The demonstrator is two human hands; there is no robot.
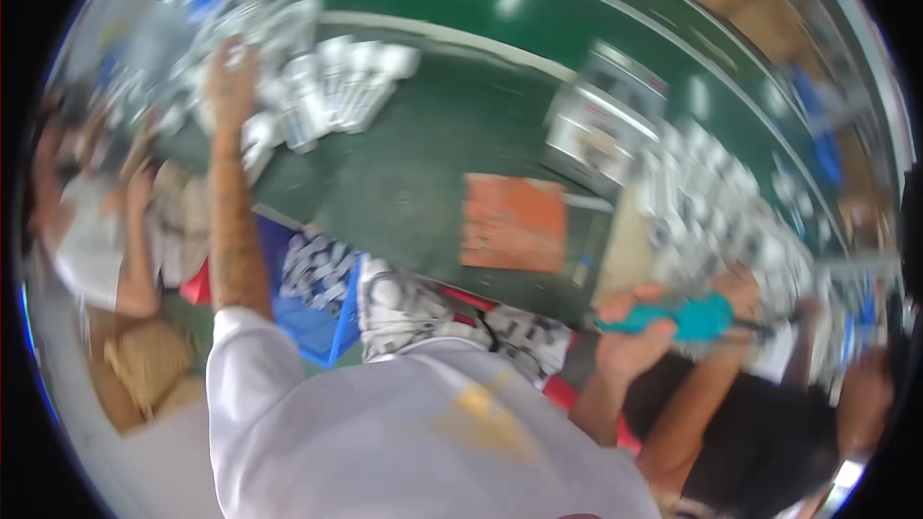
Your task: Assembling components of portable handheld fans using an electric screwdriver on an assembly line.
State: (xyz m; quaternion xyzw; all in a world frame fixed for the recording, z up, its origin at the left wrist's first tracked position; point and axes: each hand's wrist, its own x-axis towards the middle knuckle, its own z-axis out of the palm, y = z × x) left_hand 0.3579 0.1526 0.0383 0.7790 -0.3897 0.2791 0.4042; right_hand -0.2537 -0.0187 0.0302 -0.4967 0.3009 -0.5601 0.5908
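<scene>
My left arm stretches far forward, and my left hand (232, 86) is among white plastic parts (348, 86) on the far left of the green table. A small white piece shows at its fingertips, but blur hides whether they grip it. On the right, my right hand (630, 332) is closed around one end of a teal electric screwdriver (687, 317). A co-worker's hand (735, 293) is at its other end, beside the dark thin tip; whether that hand touches it is too blurred to tell.
An orange-red mat (514, 223) lies on the table (385, 183) before me. Behind it on the right stands a silvery box-shaped device (606, 120). More white parts (711, 192) are heaped at the right. A blue bin (317, 322) of grey pieces is by my left leg. Co-workers sit on both sides.
</scene>
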